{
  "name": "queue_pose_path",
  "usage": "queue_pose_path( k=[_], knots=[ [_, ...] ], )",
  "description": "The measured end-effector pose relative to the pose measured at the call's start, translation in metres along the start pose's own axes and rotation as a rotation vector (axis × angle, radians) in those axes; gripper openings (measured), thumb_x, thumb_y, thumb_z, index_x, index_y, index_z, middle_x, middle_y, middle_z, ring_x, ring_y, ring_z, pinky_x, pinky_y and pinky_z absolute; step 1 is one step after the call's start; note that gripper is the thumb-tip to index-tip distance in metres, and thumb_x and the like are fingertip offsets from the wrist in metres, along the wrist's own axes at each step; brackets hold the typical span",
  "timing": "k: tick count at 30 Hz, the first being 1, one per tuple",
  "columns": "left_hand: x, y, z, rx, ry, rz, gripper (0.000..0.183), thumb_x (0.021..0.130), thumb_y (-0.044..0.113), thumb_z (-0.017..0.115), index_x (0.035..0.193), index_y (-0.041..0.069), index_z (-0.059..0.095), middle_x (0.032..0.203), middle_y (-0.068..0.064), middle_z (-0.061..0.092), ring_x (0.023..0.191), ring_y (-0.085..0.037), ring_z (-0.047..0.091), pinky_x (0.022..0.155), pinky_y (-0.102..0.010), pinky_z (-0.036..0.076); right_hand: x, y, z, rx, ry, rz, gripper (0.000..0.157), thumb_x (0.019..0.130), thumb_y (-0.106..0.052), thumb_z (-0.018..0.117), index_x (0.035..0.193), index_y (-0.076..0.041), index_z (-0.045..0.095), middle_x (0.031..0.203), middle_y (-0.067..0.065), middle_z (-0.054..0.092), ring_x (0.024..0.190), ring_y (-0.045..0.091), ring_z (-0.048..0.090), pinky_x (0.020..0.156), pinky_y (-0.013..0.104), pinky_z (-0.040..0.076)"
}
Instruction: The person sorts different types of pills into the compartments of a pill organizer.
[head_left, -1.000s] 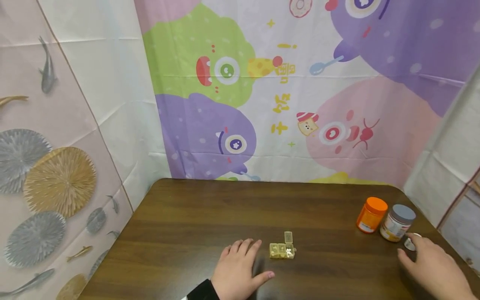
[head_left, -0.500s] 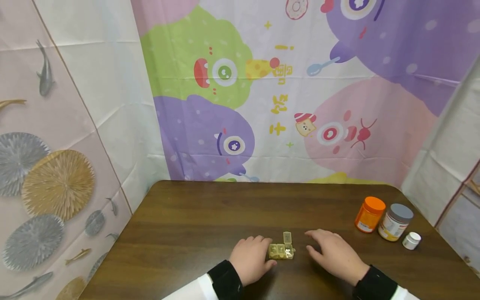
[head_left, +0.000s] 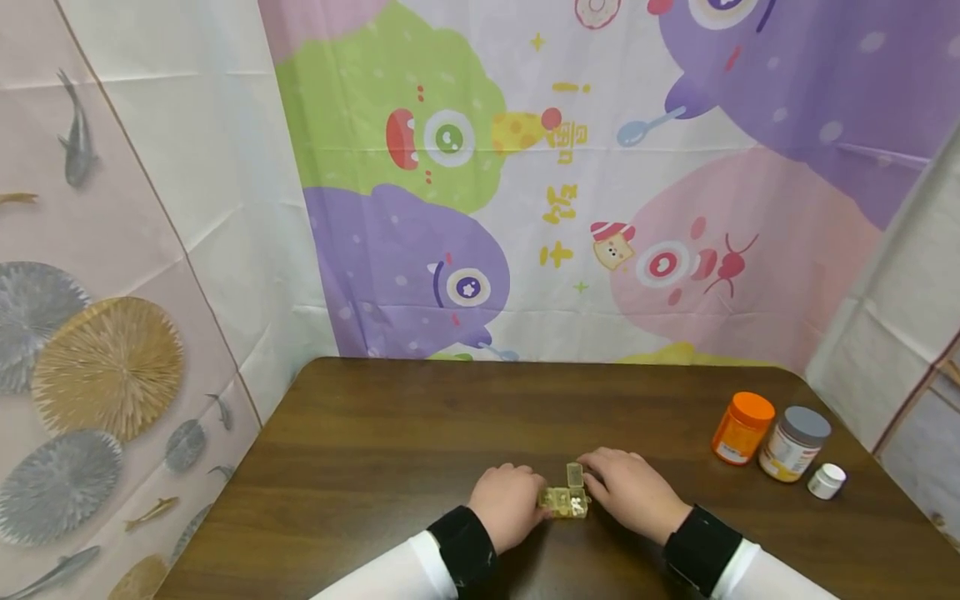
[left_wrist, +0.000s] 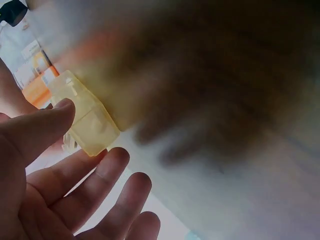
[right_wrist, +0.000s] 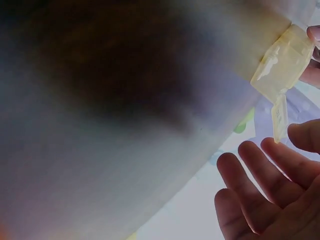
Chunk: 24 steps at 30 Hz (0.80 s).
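A small translucent yellow pill box (head_left: 557, 502) lies on the wooden table (head_left: 450, 433), several lidded compartments in a row. White pieces like pills show in its right-hand compartment, whose lid (head_left: 574, 476) stands upright. My left hand (head_left: 508, 506) holds the box's left end, its thumb on one side and fingers at the other, as the left wrist view of the pill box (left_wrist: 92, 122) shows. My right hand (head_left: 633, 493) is at the box's right, thumb and index fingertip right by the raised lid (right_wrist: 280, 119), other fingers loosely extended.
At the table's right stand an orange bottle (head_left: 742, 429), a grey-capped jar (head_left: 793, 446) and a small white bottle (head_left: 827, 482). A cartoon-printed cloth (head_left: 555, 317) hangs behind the table's far edge.
My right hand has come from the small white bottle on the right across to the raised lid. My left hand has moved right and taken hold of the pill box.
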<state>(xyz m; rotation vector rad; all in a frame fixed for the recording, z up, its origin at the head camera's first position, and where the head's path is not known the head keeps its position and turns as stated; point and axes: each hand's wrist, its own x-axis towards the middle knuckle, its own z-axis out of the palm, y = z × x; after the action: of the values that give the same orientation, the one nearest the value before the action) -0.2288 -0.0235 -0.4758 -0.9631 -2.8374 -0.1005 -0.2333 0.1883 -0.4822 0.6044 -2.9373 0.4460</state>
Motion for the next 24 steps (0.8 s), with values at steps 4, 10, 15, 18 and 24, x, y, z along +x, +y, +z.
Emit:
queue_pose_path(
  k=[4,10,15,18,24],
  knots=[
    [0.0007,-0.0015,-0.0002,-0.016,0.000,-0.003,0.024,0.079,0.042,0.077,0.090,0.021,0.075,0.077,0.005,0.067,0.065,-0.016,0.055,0.056,-0.032,0.047,0.0007,-0.0008,-0.0010,0.046,0.016,-0.005,0.015,0.093,-0.024,0.065,0.105,-0.018,0.069,0.098,-0.005,0.067,0.086,0.007,0.060,0.077,0.040,0.051],
    [0.0018,-0.0032,-0.0001,-0.057,-0.020,0.002,0.023,0.079,0.041,0.077,0.090,0.022,0.076,0.077,0.007,0.069,0.066,-0.015,0.055,0.059,-0.032,0.046,-0.0017,-0.0009,-0.0029,0.096,0.000,-0.007,0.007,0.094,-0.028,0.064,0.095,-0.021,0.066,0.081,-0.015,0.060,0.066,-0.001,0.051,0.060,0.027,0.048],
    [0.0029,-0.0058,-0.0020,-0.113,-0.027,0.013,0.021,0.078,0.039,0.078,0.090,0.021,0.077,0.076,0.009,0.070,0.064,-0.013,0.055,0.059,-0.031,0.045,-0.0038,0.0001,-0.0056,0.144,-0.065,-0.048,0.007,0.095,-0.031,0.062,0.094,-0.023,0.063,0.079,-0.014,0.062,0.066,-0.001,0.053,0.059,0.027,0.049],
    [0.0037,-0.0071,-0.0011,-0.132,-0.028,0.017,0.020,0.078,0.038,0.079,0.087,0.021,0.077,0.073,0.010,0.069,0.062,-0.012,0.054,0.058,-0.030,0.044,-0.0055,0.0011,-0.0075,0.178,-0.117,-0.074,0.005,0.095,-0.029,0.063,0.096,-0.025,0.061,0.084,-0.012,0.065,0.068,-0.001,0.055,0.061,0.029,0.051],
    [0.0065,-0.0072,0.0017,-0.144,-0.033,0.015,0.019,0.078,0.038,0.079,0.085,0.021,0.077,0.071,0.011,0.068,0.061,-0.010,0.053,0.057,-0.030,0.043,-0.0086,0.0030,-0.0092,0.211,-0.175,-0.113,0.006,0.093,-0.026,0.065,0.094,-0.025,0.060,0.090,-0.011,0.067,0.077,0.001,0.057,0.067,0.033,0.053]
  ],
)
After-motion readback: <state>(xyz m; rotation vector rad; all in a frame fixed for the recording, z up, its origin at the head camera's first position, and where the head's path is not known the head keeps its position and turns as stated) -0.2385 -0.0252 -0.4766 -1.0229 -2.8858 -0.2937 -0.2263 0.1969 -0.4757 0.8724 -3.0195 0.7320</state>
